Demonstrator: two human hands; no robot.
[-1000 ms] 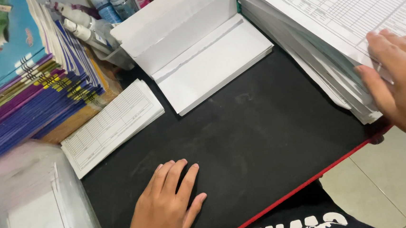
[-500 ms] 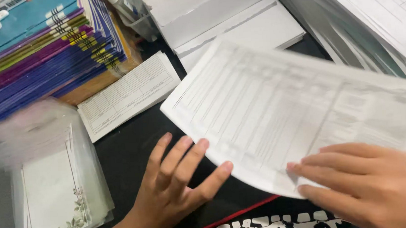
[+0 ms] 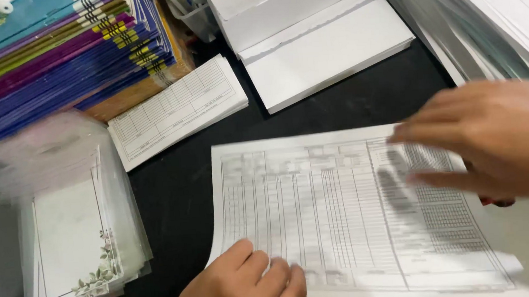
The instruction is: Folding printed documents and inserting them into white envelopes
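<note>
Sheet: printed table form [image 3: 350, 217] lies flat on the black desk [image 3: 180, 191], near edge.
Left hand [image 3: 243, 289]: fingers curled, pressing the sheet's near left corner.
Right hand [image 3: 493, 138]: blurred, open fingers above the sheet's right side, holding nothing.

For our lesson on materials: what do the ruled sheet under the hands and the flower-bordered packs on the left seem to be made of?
Ruled sheet: thin matt white paper, probably; its near-left corner curls by the left hand.
Flower-bordered packs: likely white card in clear glossy plastic sleeves; the edges look see-through and shiny.
</note>
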